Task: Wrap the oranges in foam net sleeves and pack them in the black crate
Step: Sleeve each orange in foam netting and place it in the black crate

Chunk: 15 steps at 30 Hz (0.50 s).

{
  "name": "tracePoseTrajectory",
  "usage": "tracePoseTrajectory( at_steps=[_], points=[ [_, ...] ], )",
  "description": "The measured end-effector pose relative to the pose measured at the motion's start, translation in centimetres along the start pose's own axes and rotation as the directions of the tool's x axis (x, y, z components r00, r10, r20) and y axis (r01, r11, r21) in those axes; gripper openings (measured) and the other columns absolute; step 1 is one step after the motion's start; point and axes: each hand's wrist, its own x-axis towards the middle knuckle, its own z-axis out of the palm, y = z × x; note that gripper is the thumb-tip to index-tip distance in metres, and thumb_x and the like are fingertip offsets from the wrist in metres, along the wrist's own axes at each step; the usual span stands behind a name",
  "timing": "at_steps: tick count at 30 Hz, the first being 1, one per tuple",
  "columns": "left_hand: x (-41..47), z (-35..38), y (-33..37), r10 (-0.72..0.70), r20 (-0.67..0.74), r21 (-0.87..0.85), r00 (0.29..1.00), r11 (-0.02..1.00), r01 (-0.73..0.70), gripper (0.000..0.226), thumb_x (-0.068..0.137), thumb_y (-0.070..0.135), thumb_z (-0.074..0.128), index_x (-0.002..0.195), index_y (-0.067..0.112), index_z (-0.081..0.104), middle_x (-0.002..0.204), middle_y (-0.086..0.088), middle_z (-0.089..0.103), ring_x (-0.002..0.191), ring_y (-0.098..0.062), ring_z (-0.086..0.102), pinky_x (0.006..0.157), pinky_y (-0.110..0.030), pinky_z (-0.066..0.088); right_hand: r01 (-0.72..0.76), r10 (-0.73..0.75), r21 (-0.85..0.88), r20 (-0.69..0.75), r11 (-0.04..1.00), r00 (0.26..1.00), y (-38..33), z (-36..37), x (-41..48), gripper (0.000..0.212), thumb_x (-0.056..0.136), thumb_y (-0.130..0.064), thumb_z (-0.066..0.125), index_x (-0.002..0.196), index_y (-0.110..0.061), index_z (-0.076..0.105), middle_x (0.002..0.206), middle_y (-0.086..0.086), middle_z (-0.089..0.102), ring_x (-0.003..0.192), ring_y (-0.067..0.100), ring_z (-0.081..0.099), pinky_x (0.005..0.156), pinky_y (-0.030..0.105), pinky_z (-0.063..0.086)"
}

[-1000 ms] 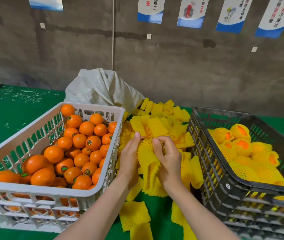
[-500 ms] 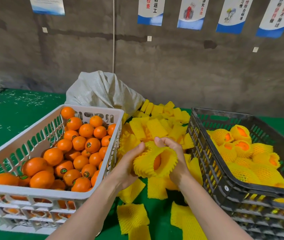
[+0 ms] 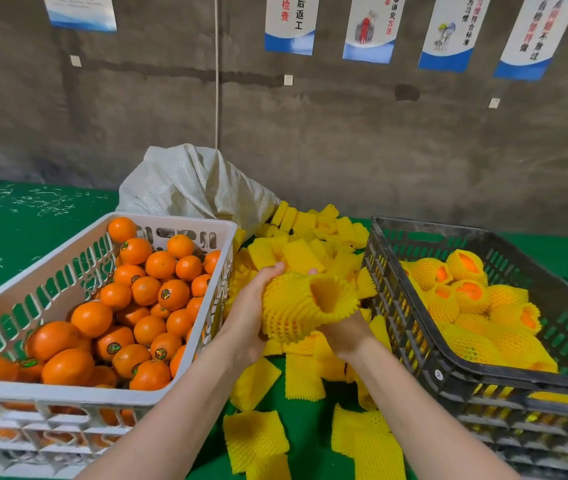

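Observation:
Both my hands hold one yellow foam net sleeve (image 3: 296,306) above the pile of flat sleeves (image 3: 310,251). My left hand (image 3: 251,313) cups its left side. My right hand (image 3: 341,332) grips it from below and behind, mostly hidden by the net. The sleeve bulges round, its open mouth faces right, and the fruit inside is covered. Bare oranges (image 3: 144,289) fill the white crate (image 3: 67,393) on the left. Wrapped oranges (image 3: 462,299) lie in the black crate (image 3: 410,341) on the right.
A grey woven sack (image 3: 192,185) lies behind the sleeve pile against the concrete wall. Loose flat sleeves (image 3: 254,438) are scattered on the green table cover (image 3: 15,230) between my forearms. Posters hang on the wall above.
The sleeve, hanging long a second ago, was stretched over an orange. Now the orange is fully covered, and the open mouth has turned to the right.

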Motion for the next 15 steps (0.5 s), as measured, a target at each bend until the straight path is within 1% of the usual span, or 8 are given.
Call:
tracePoseTrajectory(
  at_steps=[2,4,5,7,9,11,13,15],
  points=[
    [0.4,0.0,0.3,0.017,-0.109,0.099,0.994,0.995,-0.006,0.062,0.054,0.052,0.075,0.106,0.020,0.062,0.097,-0.010,0.070,0.085,-0.031,0.070,0.065,-0.042,0.056,-0.264,0.264,0.002,0.076,0.964,0.962,-1.1,-0.5,-0.1,0.049,0.085,-0.063,0.039,0.093,-0.022,0.064,0.086,0.004,0.073,0.081,0.020,0.068,0.069,0.038,0.054],
    [1.0,0.2,0.6,0.055,-0.152,0.207,0.987,0.978,-0.023,0.052,0.062,0.054,0.072,0.100,0.022,0.060,0.094,-0.005,0.069,0.082,-0.026,0.070,0.060,-0.033,0.054,-0.330,0.335,-0.067,0.084,0.941,0.938,-1.6,-0.2,0.2,0.061,0.083,-0.067,0.033,0.103,-0.018,0.063,0.093,0.007,0.072,0.086,0.025,0.068,0.071,0.039,0.055],
    [1.3,0.3,0.7,0.081,-0.163,0.249,0.983,0.968,-0.038,0.042,0.069,0.055,0.069,0.097,0.026,0.059,0.093,-0.001,0.068,0.083,-0.021,0.068,0.060,-0.030,0.052,-0.304,0.310,-0.090,0.074,0.949,0.948,-1.6,0.3,0.2,0.061,0.081,-0.065,0.038,0.111,-0.017,0.061,0.100,0.008,0.071,0.090,0.024,0.067,0.075,0.038,0.056],
    [2.1,0.7,0.6,0.148,-0.216,0.264,0.965,0.961,-0.088,0.026,0.082,0.056,0.060,0.085,0.031,0.056,0.088,0.007,0.064,0.083,-0.013,0.062,0.063,-0.027,0.048,-0.202,0.202,-0.115,-0.009,0.973,0.979,-1.1,0.8,0.2,0.064,0.077,-0.062,0.045,0.126,-0.021,0.053,0.122,0.008,0.061,0.109,0.024,0.059,0.095,0.040,0.049],
    [2.5,1.2,0.6,0.227,-0.294,0.316,0.928,0.940,-0.130,0.033,0.088,0.060,0.049,0.073,0.030,0.049,0.079,0.008,0.057,0.076,-0.009,0.055,0.065,-0.026,0.045,-0.096,0.085,-0.188,-0.067,0.977,0.994,-0.8,1.1,0.0,0.040,0.081,-0.061,0.045,0.109,-0.034,0.055,0.120,0.003,0.059,0.109,0.021,0.056,0.100,0.041,0.044],
    [2.8,1.4,0.3,0.246,-0.389,0.312,0.888,0.942,-0.125,0.041,0.092,0.061,0.041,0.069,0.027,0.044,0.074,0.006,0.051,0.072,-0.010,0.051,0.070,-0.030,0.044,-0.035,-0.012,-0.282,-0.166,0.959,0.986,-0.6,1.0,0.2,0.033,0.087,-0.058,0.044,0.096,-0.029,0.057,0.116,0.007,0.060,0.107,0.022,0.055,0.101,0.043,0.042],
    [2.6,1.7,-0.5,0.156,-0.427,0.195,0.891,0.978,-0.078,0.036,0.094,0.054,0.043,0.078,0.024,0.050,0.084,0.003,0.058,0.084,-0.018,0.057,0.084,-0.038,0.049,-0.008,-0.060,-0.265,-0.248,0.964,0.967,-0.6,0.7,0.6,0.029,0.090,-0.053,0.045,0.090,-0.026,0.056,0.116,0.010,0.060,0.109,0.026,0.055,0.102,0.046,0.041],
    [2.1,2.0,-1.7,0.136,-0.416,0.119,0.899,0.988,-0.095,0.034,0.096,0.042,0.050,0.076,0.015,0.058,0.085,-0.005,0.065,0.086,-0.022,0.061,0.084,-0.038,0.050,0.025,-0.077,-0.170,-0.304,0.985,0.949,-0.6,0.6,0.8,0.024,0.091,-0.050,0.048,0.085,-0.029,0.057,0.110,0.005,0.062,0.104,0.024,0.056,0.098,0.043,0.044]
  ],
)
